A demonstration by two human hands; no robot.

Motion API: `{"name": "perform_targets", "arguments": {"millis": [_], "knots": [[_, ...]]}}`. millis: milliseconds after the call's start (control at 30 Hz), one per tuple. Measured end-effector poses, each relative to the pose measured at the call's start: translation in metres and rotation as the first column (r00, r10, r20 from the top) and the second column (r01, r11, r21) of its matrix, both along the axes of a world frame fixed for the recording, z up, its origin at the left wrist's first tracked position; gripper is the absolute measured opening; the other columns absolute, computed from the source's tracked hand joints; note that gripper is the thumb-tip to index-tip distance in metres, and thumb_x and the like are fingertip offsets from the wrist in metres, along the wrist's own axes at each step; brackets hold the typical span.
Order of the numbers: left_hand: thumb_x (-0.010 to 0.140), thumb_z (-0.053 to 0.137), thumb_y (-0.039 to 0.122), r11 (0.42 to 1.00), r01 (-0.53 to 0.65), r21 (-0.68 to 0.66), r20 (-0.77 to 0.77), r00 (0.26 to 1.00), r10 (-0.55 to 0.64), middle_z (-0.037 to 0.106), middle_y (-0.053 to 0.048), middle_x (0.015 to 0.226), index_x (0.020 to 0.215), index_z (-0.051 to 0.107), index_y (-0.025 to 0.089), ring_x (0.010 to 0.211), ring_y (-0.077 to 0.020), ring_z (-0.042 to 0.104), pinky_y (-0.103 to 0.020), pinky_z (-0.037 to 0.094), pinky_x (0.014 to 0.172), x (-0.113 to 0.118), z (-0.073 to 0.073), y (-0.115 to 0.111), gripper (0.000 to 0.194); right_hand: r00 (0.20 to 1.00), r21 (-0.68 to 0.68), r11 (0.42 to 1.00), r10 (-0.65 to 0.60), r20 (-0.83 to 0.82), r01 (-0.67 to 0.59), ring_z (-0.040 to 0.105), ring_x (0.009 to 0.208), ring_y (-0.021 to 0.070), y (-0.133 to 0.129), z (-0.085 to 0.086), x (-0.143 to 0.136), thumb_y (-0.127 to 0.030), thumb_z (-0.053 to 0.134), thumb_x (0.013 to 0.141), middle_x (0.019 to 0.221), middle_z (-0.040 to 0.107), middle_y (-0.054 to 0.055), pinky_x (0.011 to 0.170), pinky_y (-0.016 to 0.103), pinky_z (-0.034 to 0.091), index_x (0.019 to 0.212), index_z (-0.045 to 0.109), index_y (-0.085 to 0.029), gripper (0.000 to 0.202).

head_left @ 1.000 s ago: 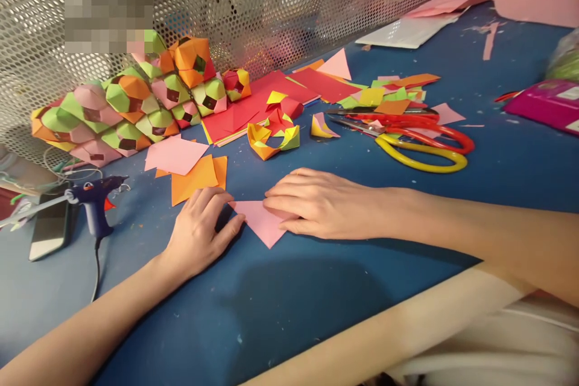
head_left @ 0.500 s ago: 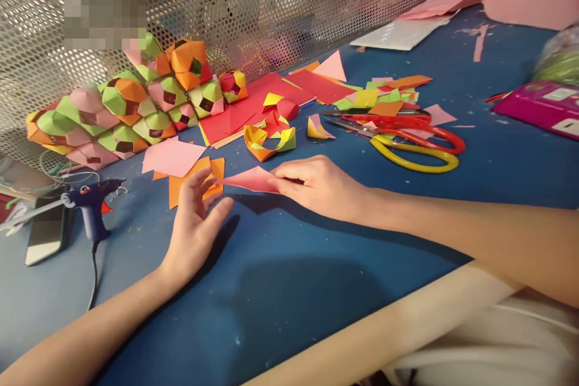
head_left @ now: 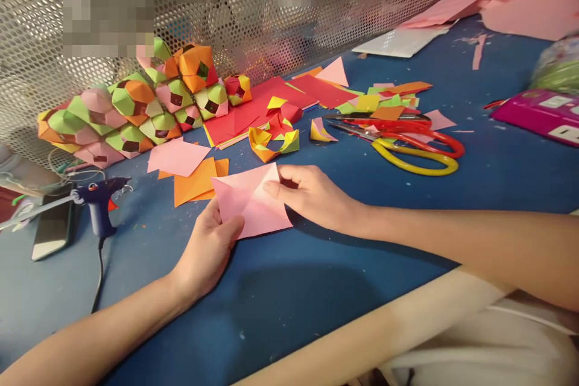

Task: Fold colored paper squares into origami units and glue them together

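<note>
A square of pink paper (head_left: 256,208) with creases across it is held just above the blue table (head_left: 312,325). My left hand (head_left: 212,241) pinches its lower left edge, thumb on top. At the upper right corner, my right hand (head_left: 312,193) grips it between thumb and fingers. Behind the sheet lie orange paper squares (head_left: 194,184) and more pink squares (head_left: 178,155). Just beyond my hands sits a ring of folded yellow, green and red paper (head_left: 271,139), with a small folded yellow-and-pink piece (head_left: 322,131) beside it.
Folded paper balls (head_left: 136,99) are stacked against the perforated metal screen (head_left: 244,12). A blue glue gun (head_left: 100,205) and a phone (head_left: 52,223) are at left. Yellow-handled scissors (head_left: 416,160) and red-handled scissors (head_left: 446,140) lie right. A magenta box (head_left: 534,113) stands far right.
The pink paper, folded and held only by my right hand, is now opened out flat. My left hand, open before, has closed on its left edge.
</note>
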State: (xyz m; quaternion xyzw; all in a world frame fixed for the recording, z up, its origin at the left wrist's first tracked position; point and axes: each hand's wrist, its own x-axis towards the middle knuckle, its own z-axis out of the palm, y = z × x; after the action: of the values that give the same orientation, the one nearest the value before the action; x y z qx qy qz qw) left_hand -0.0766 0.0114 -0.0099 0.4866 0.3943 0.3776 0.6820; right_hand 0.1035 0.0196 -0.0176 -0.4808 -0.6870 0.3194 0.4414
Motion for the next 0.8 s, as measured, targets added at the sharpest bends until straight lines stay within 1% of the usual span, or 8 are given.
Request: {"name": "perform_targets", "arguments": {"millis": [67,167,267,333,433,500,600,800], "knots": [[0.079,0.049,0.007,0.999,0.005,0.035,-0.055,0.998,-0.003,0.065,-0.004,0.106,0.119,0.054,0.022,0.092,-0.0184,0.062,-0.029,0.048,0.078,-0.002,-0.002,0.000,0.042,0.999,-0.047,0.999,-0.003,-0.038,0.001,0.047,0.059,0.0099,0.003,0.002,0.002,-0.030,0.055,0.082,0.064,0.053,-0.003,0.052,0.022,0.035,0.069,0.053,-0.016,0.019],[0.081,0.051,0.011,0.998,0.010,0.061,-0.115,0.993,-0.003,0.066,-0.003,0.104,0.115,0.057,0.021,0.089,-0.0173,0.062,-0.027,0.046,0.078,-0.005,-0.003,0.001,0.036,0.999,-0.087,0.996,-0.008,-0.033,0.005,0.045,0.058,0.0103,0.007,0.002,0.004,-0.033,0.059,0.078,0.064,0.053,-0.002,0.050,0.023,0.033,0.072,0.055,-0.016,0.019],[0.081,0.054,0.013,0.999,0.018,0.039,-0.084,0.996,-0.014,0.067,-0.002,0.101,0.110,0.060,0.021,0.083,-0.0154,0.062,-0.026,0.046,0.074,-0.007,-0.004,0.002,0.031,0.993,-0.169,0.985,-0.004,-0.116,-0.016,0.047,0.060,0.0112,0.010,0.001,0.007,-0.030,0.057,0.079,0.065,0.054,-0.002,0.051,0.023,0.034,0.073,0.057,-0.016,0.015],[0.079,0.054,0.011,1.000,0.019,0.024,-0.063,0.998,-0.018,0.067,-0.001,0.099,0.108,0.061,0.022,0.079,-0.0141,0.062,-0.024,0.046,0.071,-0.008,-0.004,0.003,0.032,0.981,-0.223,0.974,0.004,-0.194,-0.048,0.051,0.062,0.0122,0.012,0.000,0.008,-0.026,0.057,0.078,0.067,0.055,-0.001,0.054,0.024,0.036,0.076,0.058,-0.016,0.010],[0.079,0.057,0.012,1.000,0.021,0.003,-0.073,0.997,-0.020,0.068,-0.001,0.097,0.107,0.061,0.022,0.080,-0.0147,0.062,-0.025,0.046,0.073,-0.009,-0.004,0.004,0.029,0.963,-0.273,0.955,0.038,-0.267,-0.113,0.054,0.066,0.0127,0.013,-0.001,0.009,-0.021,0.055,0.077,0.070,0.058,0.000,0.057,0.025,0.039,0.079,0.059,-0.016,0.007],[0.080,0.060,0.019,1.000,0.015,-0.012,-0.097,0.995,-0.016,0.068,-0.002,0.095,0.105,0.061,0.021,0.081,-0.0163,0.063,-0.027,0.047,0.074,-0.009,-0.003,0.004,0.025,0.959,-0.281,0.947,0.080,-0.270,-0.158,0.054,0.065,0.0120,0.012,-0.002,0.009,-0.019,0.055,0.076,0.069,0.058,-0.001,0.057,0.024,0.039,0.080,0.059,-0.016,0.007],[0.080,0.062,0.026,1.000,-0.007,-0.007,-0.143,0.990,0.006,0.068,-0.004,0.094,0.102,0.060,0.019,0.079,-0.0173,0.063,-0.028,0.048,0.070,-0.010,-0.003,0.004,0.024,0.955,-0.270,0.941,0.132,-0.268,-0.205,0.054,0.064,0.0113,0.011,-0.003,0.009,-0.020,0.055,0.077,0.070,0.059,-0.001,0.056,0.023,0.041,0.085,0.060,-0.016,0.010],[0.079,0.063,0.027,0.998,-0.020,0.052,-0.177,0.984,0.028,0.068,-0.004,0.095,0.104,0.059,0.019,0.079,-0.0183,0.062,-0.028,0.048,0.069,-0.011,-0.008,0.005,0.026,0.962,-0.219,0.964,0.090,-0.259,-0.149,0.056,0.067,0.0124,0.010,-0.003,0.006,-0.024,0.059,0.077,0.074,0.061,0.001,0.058,0.024,0.043,0.093,0.058,-0.016,0.017]]}}
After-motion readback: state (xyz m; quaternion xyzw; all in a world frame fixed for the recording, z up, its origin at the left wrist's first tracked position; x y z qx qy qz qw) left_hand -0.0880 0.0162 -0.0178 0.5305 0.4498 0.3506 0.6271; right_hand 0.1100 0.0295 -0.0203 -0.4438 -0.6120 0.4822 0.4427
